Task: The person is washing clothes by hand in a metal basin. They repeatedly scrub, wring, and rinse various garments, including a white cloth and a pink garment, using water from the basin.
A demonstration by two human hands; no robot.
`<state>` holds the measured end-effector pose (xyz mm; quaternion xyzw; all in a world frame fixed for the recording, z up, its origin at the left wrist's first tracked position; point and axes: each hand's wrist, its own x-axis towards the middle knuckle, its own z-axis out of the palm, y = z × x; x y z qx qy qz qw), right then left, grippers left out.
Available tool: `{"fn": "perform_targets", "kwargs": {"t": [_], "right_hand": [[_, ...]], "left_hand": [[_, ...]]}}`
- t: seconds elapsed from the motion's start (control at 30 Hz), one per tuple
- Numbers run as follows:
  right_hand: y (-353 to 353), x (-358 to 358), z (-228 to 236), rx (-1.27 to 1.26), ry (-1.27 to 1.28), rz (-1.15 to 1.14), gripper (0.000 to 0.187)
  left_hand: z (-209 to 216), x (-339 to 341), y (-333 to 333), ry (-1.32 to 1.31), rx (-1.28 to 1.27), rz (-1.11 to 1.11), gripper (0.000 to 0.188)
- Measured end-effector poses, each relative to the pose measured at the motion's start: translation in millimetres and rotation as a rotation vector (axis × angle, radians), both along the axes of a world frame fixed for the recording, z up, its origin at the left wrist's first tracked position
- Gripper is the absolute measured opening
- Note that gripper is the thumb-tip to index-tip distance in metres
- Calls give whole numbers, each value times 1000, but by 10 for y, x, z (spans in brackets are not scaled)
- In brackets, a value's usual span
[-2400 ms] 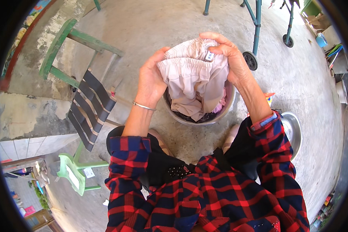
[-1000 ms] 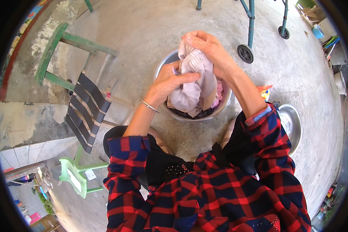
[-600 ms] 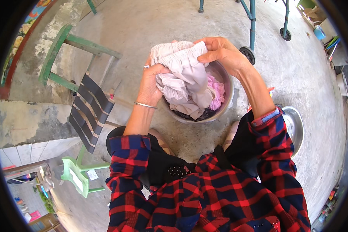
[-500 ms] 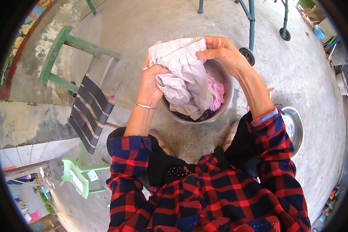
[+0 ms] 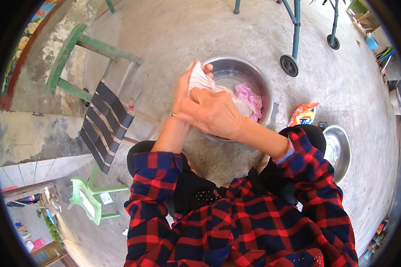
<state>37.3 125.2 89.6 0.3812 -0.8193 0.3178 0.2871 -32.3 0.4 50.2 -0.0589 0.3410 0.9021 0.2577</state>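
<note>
My left hand (image 5: 184, 94) is closed on the elastic waistband of a pale garment (image 5: 199, 81), above the left side of a round metal basin (image 5: 269, 91). Across it lies my right hand (image 5: 216, 110), back upward and fingers curled over the cloth by the left palm; its fingertips are partly hidden. The rest of the garment trails behind the right hand into the basin. A pink cloth (image 5: 250, 99) lies inside at the right, and some water shows at the far side.
An orange detergent bag (image 5: 304, 114) and a smaller metal basin (image 5: 338, 153) stand on the floor at right. A strapped chair (image 5: 106, 127), a green wooden frame (image 5: 62, 58) and a light green plastic stool (image 5: 85, 200) are at left. A wheeled blue-green frame (image 5: 295, 35) stands beyond.
The garment, spread between both hands before, is now bunched in the left. My right hand has moved left and toward me, across the left hand. The basin's far side has come into view.
</note>
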Motion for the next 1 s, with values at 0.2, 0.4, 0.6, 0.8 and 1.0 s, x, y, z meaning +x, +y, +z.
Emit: {"fn": "perform_targets", "kwargs": {"t": [0.2, 0.4, 0.6, 0.8, 1.0], "right_hand": [[60, -509, -145, 68, -239, -495, 19], [-66, -145, -363, 164, -10, -190, 18], [398, -806, -123, -197, -613, -468, 30], [752, -727, 201, -968, -1287, 127, 35], [770, -615, 230, -881, -1230, 306, 26]], "left_hand": [[69, 274, 360, -163, -24, 201, 29], [-538, -69, -57, 111, 472, -257, 33], [407, 343, 381, -123, -84, 92, 24], [351, 220, 108, 296, -482, -63, 39], [585, 334, 151, 504, -674, -254, 41]]}}
